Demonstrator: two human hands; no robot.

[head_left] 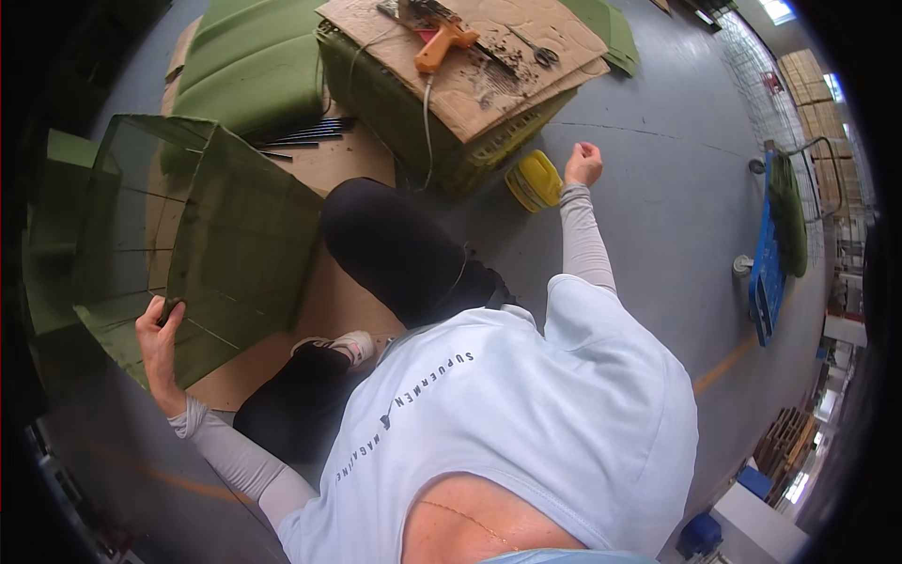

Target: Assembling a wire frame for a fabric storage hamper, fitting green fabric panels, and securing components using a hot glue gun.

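Observation:
My left hand (162,343) pinches the edge of a large green fabric box (246,240) with its thumb and fingers. The box stands tilted at my left with one side open, and thin dark lines cross its opening. My right hand (583,165) is held out over the floor with its fingers closed together. Whatever it holds, if anything, is too small to make out. Just left of that hand, a yellow plastic container (534,181) stands on the floor beside a green crate (376,89).
Cardboard (564,47) tops the crate, bearing an orange glue gun (442,47), scissors (540,54) and dark crumbs; a cord (429,132) hangs down. Black rods (315,133) lie near folded green material (249,66). A blue trolley (772,249) stands at the right.

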